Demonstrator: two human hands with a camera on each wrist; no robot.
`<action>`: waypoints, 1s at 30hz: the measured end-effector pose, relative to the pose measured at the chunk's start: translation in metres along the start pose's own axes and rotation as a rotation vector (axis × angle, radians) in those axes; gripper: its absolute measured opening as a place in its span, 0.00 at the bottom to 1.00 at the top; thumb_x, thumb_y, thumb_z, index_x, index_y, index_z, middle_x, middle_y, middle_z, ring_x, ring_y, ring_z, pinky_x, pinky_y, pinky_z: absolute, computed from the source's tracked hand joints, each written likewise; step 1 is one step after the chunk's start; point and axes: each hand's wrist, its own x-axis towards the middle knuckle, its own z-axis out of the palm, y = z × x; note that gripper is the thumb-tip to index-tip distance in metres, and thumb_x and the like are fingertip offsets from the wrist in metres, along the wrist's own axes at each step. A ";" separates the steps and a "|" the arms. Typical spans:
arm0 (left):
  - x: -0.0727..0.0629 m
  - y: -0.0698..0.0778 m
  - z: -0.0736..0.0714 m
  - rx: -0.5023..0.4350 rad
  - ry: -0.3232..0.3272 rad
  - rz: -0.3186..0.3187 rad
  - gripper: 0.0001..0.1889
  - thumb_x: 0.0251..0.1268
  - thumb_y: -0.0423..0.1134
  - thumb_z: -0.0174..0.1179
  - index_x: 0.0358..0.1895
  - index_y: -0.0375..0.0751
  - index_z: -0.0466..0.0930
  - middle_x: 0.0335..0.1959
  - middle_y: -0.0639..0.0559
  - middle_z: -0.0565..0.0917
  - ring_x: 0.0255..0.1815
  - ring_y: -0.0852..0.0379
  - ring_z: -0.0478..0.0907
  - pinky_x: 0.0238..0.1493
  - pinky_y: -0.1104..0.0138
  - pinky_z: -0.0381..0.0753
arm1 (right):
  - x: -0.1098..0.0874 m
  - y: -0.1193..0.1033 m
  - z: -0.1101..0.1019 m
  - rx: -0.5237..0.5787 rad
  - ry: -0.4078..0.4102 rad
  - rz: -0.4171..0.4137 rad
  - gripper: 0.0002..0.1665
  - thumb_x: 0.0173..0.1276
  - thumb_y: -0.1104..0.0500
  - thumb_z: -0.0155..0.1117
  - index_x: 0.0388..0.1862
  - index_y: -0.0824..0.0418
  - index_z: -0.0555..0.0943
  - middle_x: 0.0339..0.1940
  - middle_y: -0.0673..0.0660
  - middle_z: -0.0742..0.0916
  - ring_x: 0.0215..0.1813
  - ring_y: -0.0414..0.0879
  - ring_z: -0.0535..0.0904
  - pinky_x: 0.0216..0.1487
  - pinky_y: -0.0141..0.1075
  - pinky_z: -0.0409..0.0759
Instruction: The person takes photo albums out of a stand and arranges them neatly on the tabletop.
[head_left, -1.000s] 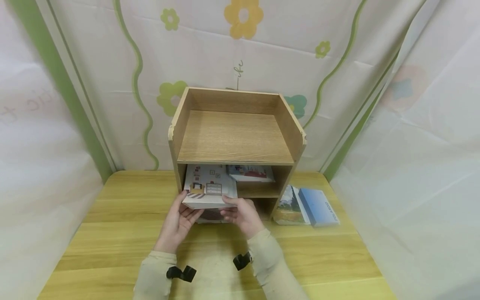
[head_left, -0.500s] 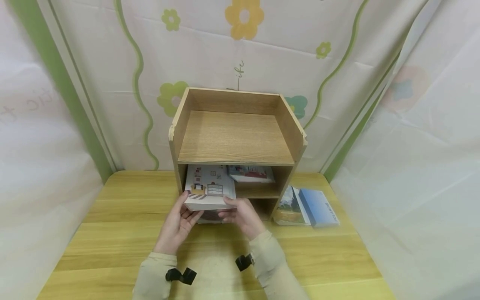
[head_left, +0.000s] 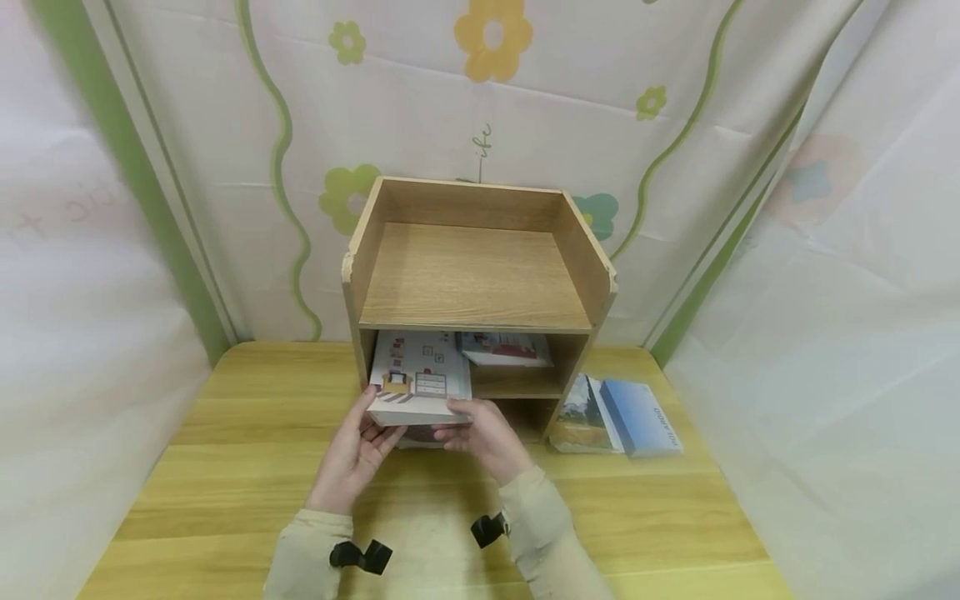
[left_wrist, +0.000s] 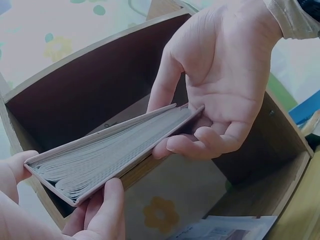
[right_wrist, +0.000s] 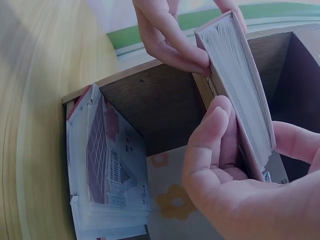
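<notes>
A thick hardcover book [head_left: 422, 390], its white cover printed with a cabinet and small picture frames, lies partly inside the left side of the shelf's middle compartment. Its front end sticks out past the shelf edge. My left hand [head_left: 351, 460] holds the left front corner, thumb above and fingers beneath. At the right front corner, my right hand [head_left: 487, 437] pinches the book with its thumb on top and fingers below. In the left wrist view, the page edges [left_wrist: 120, 150] show between the two covers. The book's rear end is hidden in the compartment.
Further back on the right of that compartment lies another book [head_left: 510, 350]. Below it, a book [right_wrist: 125, 170] lies in the bottom compartment. Right of the wooden shelf [head_left: 472, 275], a landscape-covered book [head_left: 583, 421] and a blue POLAROID box [head_left: 639, 417] lie on the table [head_left: 247, 450].
Both hands have drawn the white book slightly toward me and out of the compartment. The hands keep the same hold, and the head view has shifted a little.
</notes>
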 end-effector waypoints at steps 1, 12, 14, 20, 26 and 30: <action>0.000 0.000 0.000 0.003 -0.001 0.002 0.39 0.72 0.52 0.58 0.76 0.39 0.49 0.62 0.40 0.64 0.56 0.51 0.75 0.63 0.61 0.74 | 0.000 0.000 0.000 0.006 -0.001 0.005 0.18 0.71 0.60 0.58 0.53 0.72 0.76 0.35 0.61 0.86 0.31 0.48 0.83 0.33 0.35 0.81; -0.002 -0.002 -0.002 0.009 -0.002 0.008 0.40 0.71 0.52 0.58 0.76 0.39 0.49 0.63 0.39 0.64 0.57 0.50 0.74 0.63 0.60 0.75 | -0.003 0.002 0.001 0.017 -0.002 0.006 0.18 0.71 0.58 0.58 0.53 0.70 0.75 0.35 0.60 0.86 0.32 0.48 0.83 0.32 0.34 0.80; -0.002 -0.002 -0.002 0.013 -0.011 0.011 0.40 0.72 0.52 0.58 0.76 0.39 0.49 0.63 0.38 0.63 0.58 0.49 0.73 0.63 0.60 0.75 | -0.004 0.002 0.001 0.019 -0.004 0.005 0.19 0.72 0.58 0.58 0.54 0.70 0.75 0.34 0.60 0.86 0.32 0.48 0.82 0.32 0.34 0.80; -0.005 -0.003 -0.003 0.018 -0.029 0.016 0.41 0.72 0.52 0.58 0.78 0.40 0.47 0.65 0.36 0.61 0.61 0.47 0.71 0.63 0.61 0.74 | -0.006 0.003 0.002 0.016 0.009 -0.010 0.19 0.72 0.58 0.58 0.54 0.71 0.76 0.32 0.60 0.86 0.29 0.47 0.82 0.29 0.33 0.79; -0.007 -0.004 -0.004 0.011 -0.029 0.015 0.42 0.71 0.52 0.59 0.78 0.40 0.46 0.67 0.36 0.60 0.62 0.46 0.70 0.63 0.61 0.74 | -0.008 0.004 0.002 -0.003 0.029 -0.018 0.18 0.70 0.57 0.60 0.52 0.70 0.78 0.32 0.61 0.87 0.28 0.47 0.81 0.29 0.33 0.78; -0.007 -0.004 -0.005 0.010 -0.029 0.017 0.42 0.72 0.52 0.58 0.78 0.40 0.45 0.67 0.36 0.60 0.62 0.47 0.70 0.63 0.61 0.74 | -0.009 0.005 0.002 -0.009 0.023 -0.024 0.19 0.70 0.57 0.60 0.53 0.70 0.78 0.33 0.61 0.87 0.29 0.47 0.82 0.29 0.33 0.79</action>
